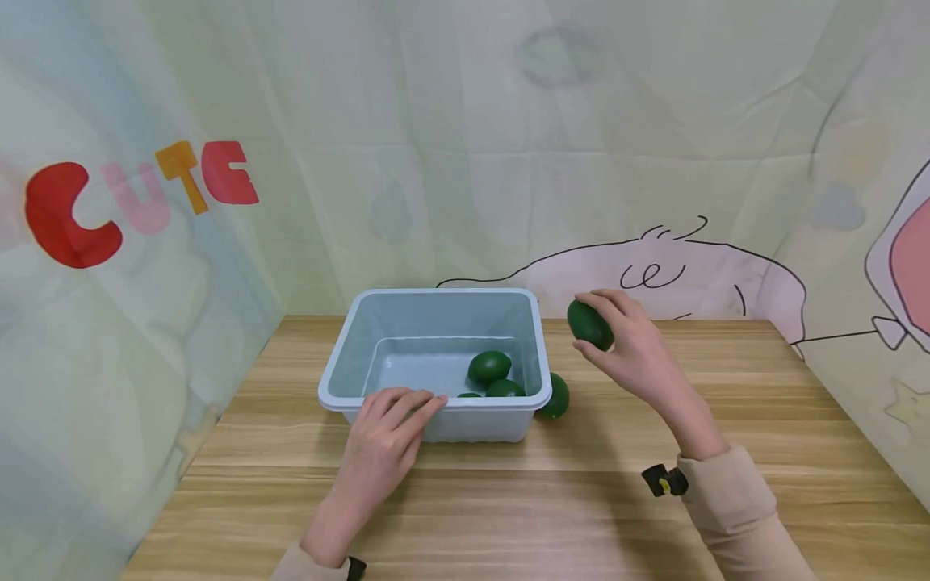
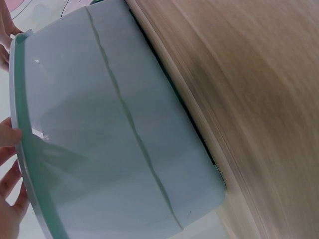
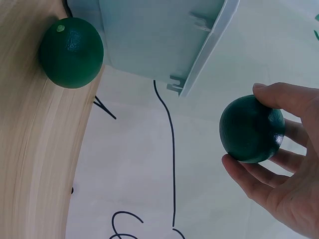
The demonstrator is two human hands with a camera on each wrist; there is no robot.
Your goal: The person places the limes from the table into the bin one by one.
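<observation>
In the head view a light blue plastic bin (image 1: 479,424) stands on the table. My left hand (image 1: 385,440) grips its near rim, fingers bent over the edge; the left wrist view shows a fingertip (image 2: 11,135) on that rim. My right hand (image 1: 639,351) holds a dark green avocado (image 1: 589,325) in the air to the right of the bin, between thumb and fingers. The right wrist view shows the held avocado (image 3: 252,129) clearly. Inside the bin at the right lie several avocados (image 1: 490,367), partly hidden by the near wall.
Another avocado (image 1: 555,396) rests on the wooden table (image 1: 508,508) against the bin's right side, partly behind it. A printed cloth backdrop (image 1: 465,161) with drawings and coloured letters hangs behind and beside the table.
</observation>
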